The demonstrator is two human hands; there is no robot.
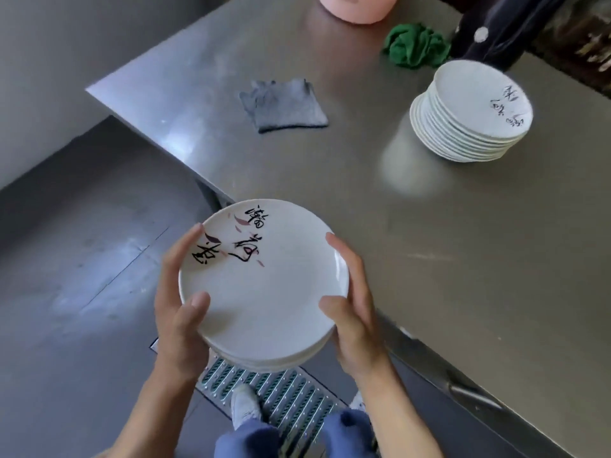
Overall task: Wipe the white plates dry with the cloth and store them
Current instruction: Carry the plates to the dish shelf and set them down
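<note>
I hold a small stack of white plates [267, 292] with black brush lettering, in the air just off the near edge of the steel table [446, 242]. My left hand [180, 305] grips the stack's left rim, thumb on top. On the right rim my right hand [350, 302] grips likewise. A grey cloth [284, 105] lies folded flat on the table, farther back, untouched. A second, taller stack of white plates [469, 114] stands at the back right of the table.
A crumpled green cloth [415, 44] lies behind the taller stack, next to a black object [496, 31]. A pink tub [353, 6] sits at the far edge. Below me are a grey floor and a metal drain grate [281, 398] by my feet.
</note>
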